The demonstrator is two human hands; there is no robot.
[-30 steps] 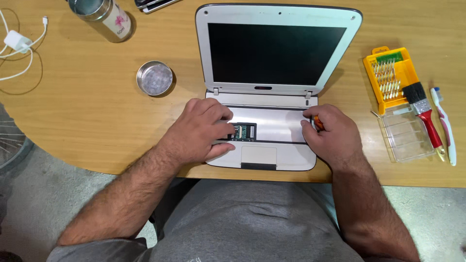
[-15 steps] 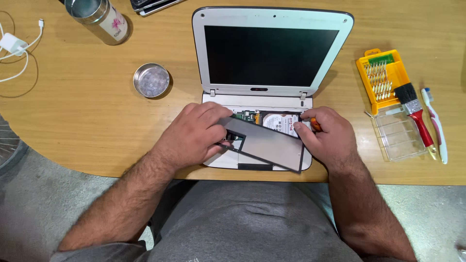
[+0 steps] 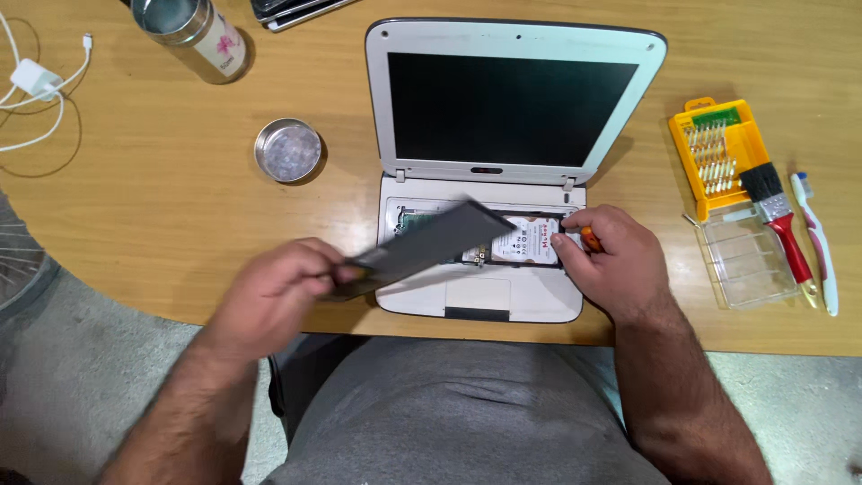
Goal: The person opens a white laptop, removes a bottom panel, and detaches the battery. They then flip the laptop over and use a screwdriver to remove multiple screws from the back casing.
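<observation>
The wide wooden counter (image 3: 135,233) filled my view, and on it sat one small white laptop with a dark screen (image 3: 512,117), lid open. Its base lay uncovered, one silver hard drive (image 3: 530,241) showing inside. My left hand (image 3: 269,296) gripped one flat dark grey keyboard panel (image 3: 422,247) by its near end, tilted up over the base and clear of it on the far side. My right hand (image 3: 611,265) was closed around an orange-handled screwdriver (image 3: 589,239), resting against the base's right edge. To do this well, I judged, the panel had to be lifted level and slow, in case a ribbon cable ran beneath; I couldn't see one. Counting down: one metal cylinder can (image 3: 193,31), one orange bit case (image 3: 718,153), one clear plastic tray (image 3: 745,265), one red-handled brush (image 3: 781,224), one white toothbrush (image 3: 817,242), one round metal lid (image 3: 287,151), one white charger with cable (image 3: 36,81).
</observation>
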